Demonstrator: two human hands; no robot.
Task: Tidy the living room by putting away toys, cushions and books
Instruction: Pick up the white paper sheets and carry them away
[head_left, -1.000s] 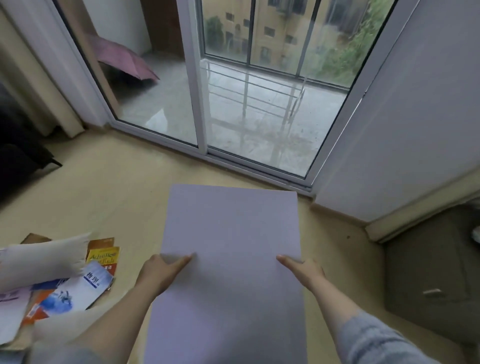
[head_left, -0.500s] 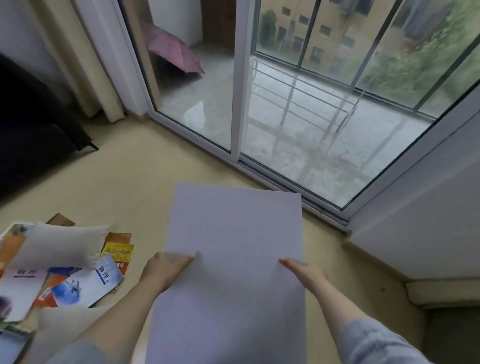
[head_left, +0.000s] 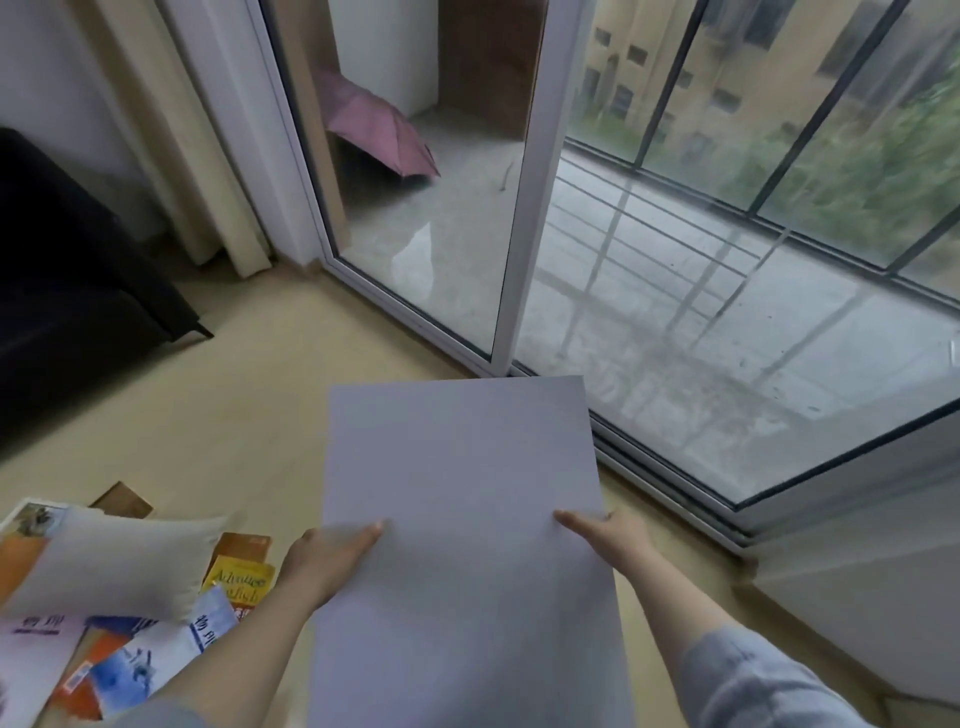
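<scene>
A large flat grey board (head_left: 462, 519) is held out in front of me above the floor. My left hand (head_left: 327, 558) grips its left edge, thumb on top. My right hand (head_left: 608, 535) grips its right edge the same way. On the floor at the lower left lies a white cushion (head_left: 114, 558) on top of a scattered pile of books (head_left: 156, 654), among them a yellow book (head_left: 241, 584) and a blue-and-white one.
A sliding glass door (head_left: 524, 218) fills the back, with a pink umbrella (head_left: 379, 135) on the balcony beyond. A black sofa (head_left: 67, 291) stands at the left beside a beige curtain (head_left: 182, 130). A white wall (head_left: 883, 571) is at the right.
The view has swung left: the sofa and curtain have come in and the grey furniture at the right is gone. Both hands keep the same hold on the board.
</scene>
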